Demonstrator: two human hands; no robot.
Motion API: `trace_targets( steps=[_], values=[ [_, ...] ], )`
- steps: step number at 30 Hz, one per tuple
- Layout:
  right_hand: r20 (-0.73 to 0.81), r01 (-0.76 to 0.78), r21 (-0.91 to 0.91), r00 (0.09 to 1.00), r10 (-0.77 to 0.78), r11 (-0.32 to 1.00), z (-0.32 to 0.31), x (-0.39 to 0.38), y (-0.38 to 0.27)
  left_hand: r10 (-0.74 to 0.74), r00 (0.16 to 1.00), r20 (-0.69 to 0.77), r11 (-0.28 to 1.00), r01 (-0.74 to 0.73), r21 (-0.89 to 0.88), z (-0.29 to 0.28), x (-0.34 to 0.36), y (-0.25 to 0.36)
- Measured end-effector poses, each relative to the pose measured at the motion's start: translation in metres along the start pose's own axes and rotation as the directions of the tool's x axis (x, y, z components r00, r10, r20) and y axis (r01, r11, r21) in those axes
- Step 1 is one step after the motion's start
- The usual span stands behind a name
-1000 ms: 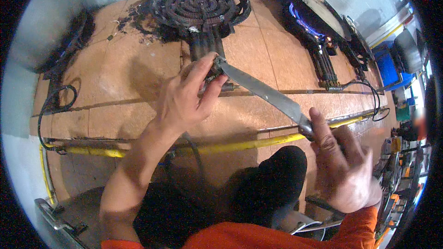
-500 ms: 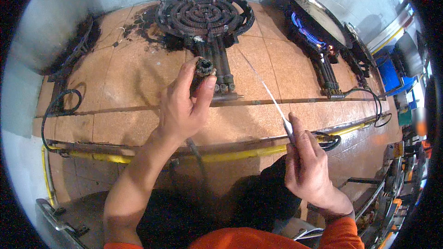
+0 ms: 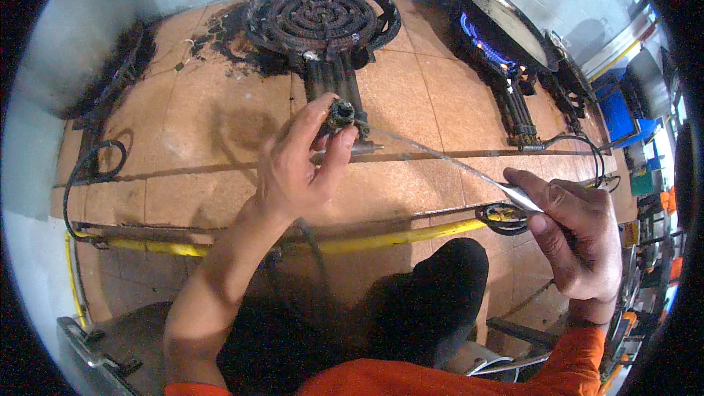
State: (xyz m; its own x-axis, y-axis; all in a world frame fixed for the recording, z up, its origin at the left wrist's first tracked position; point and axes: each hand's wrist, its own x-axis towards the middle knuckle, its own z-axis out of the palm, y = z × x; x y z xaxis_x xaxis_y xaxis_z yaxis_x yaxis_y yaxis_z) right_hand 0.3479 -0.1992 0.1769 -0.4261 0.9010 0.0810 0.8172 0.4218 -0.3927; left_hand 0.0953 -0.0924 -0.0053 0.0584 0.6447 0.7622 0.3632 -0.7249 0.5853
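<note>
My left hand (image 3: 293, 165) grips a short, blackened, hollow metal fitting (image 3: 342, 113) between thumb and fingers, its round opening facing up. In my right hand (image 3: 576, 231), thumb and fingers close round the silvery wide end of a long thin metal rod (image 3: 447, 158). The rod slants up and left, its far end beside the fitting; whether it touches the fitting I cannot tell. Just beyond my left hand, a sooty round ring burner (image 3: 323, 26) with several pipes (image 3: 334, 81) sits on the tiled ledge (image 3: 198, 117).
A wide pan (image 3: 506, 22) leans over a lit burner with blue flames (image 3: 484, 45) at the far right. A large metal pot (image 3: 88, 37) stands at the left. A yellow pipe (image 3: 367, 242) runs below the ledge, and a black hose (image 3: 70, 187) hangs left.
My right hand has moved right and slightly up, and the rod now slants flatter, with its far end near the fitting. My left hand has shifted slightly right with the fitting.
</note>
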Motion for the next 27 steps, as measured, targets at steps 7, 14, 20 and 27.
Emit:
trace_targets(
  steps=[7, 14, 20, 27],
  values=[
    [0.040, 0.099, -0.171, 0.995, -0.094, 0.980, -0.011, 0.009, -0.010, 0.061, 0.997, 0.052, 0.994, -0.066, 0.092, -0.001, -0.001, 0.002],
    [0.042, -0.082, -0.265, 0.994, 0.097, 0.961, -0.004, 0.008, -0.035, 0.039, 0.999, 0.032, 0.986, -0.044, 0.159, 0.001, 0.001, 0.002],
    [-0.280, -0.137, -0.187, 0.957, 0.082, 0.973, 0.013, 0.009, -0.032, -0.112, 0.991, -0.066, 0.986, 0.119, 0.117, -0.009, -0.004, -0.031],
    [-0.284, -0.035, 0.348, 0.949, 0.141, 0.937, 0.071, 0.035, -0.017, -0.530, 0.833, 0.161, 0.566, 0.489, -0.664, -0.027, 0.004, -0.021]
  ],
)
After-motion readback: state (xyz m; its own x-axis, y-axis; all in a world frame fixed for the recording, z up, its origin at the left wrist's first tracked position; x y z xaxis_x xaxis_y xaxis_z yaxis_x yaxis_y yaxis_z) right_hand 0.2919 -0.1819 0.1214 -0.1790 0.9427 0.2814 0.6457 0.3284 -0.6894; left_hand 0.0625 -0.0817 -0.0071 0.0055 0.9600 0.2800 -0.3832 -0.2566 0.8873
